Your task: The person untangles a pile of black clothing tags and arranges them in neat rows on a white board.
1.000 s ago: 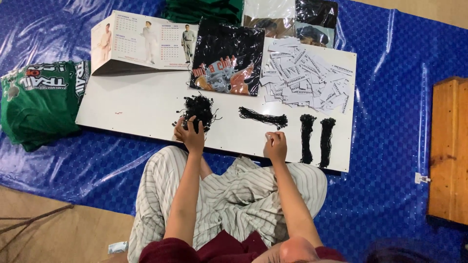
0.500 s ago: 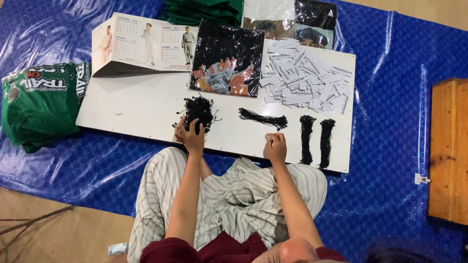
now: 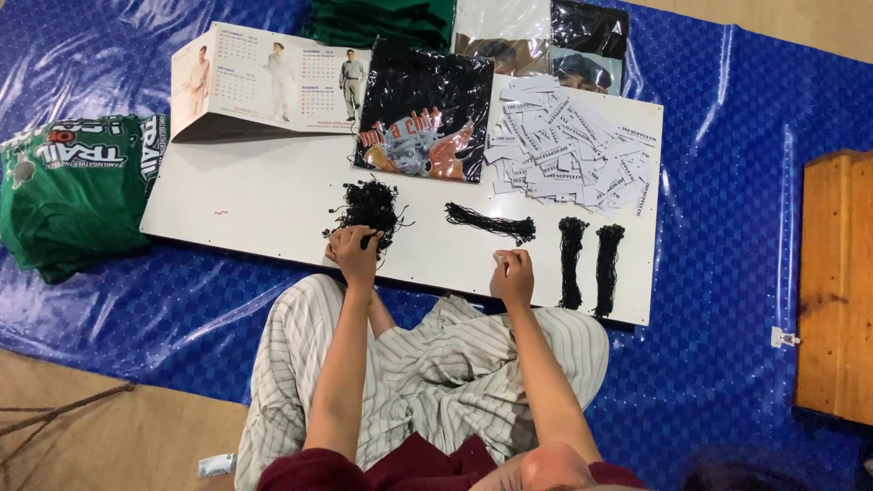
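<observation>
A pile of white paper tags (image 3: 571, 156) is strewn over the far right part of the white desk (image 3: 245, 205). Beside it lies a black printed T-shirt in clear wrap (image 3: 423, 114), and left of that a folded calendar (image 3: 273, 86) stands tent-wise. A stack of green shirts (image 3: 68, 191) rests on the blue plastic sheet (image 3: 727, 273) off the desk's left end (more green cloth shows at the top edge). A wooden bench (image 3: 837, 291) stands at the right.
</observation>
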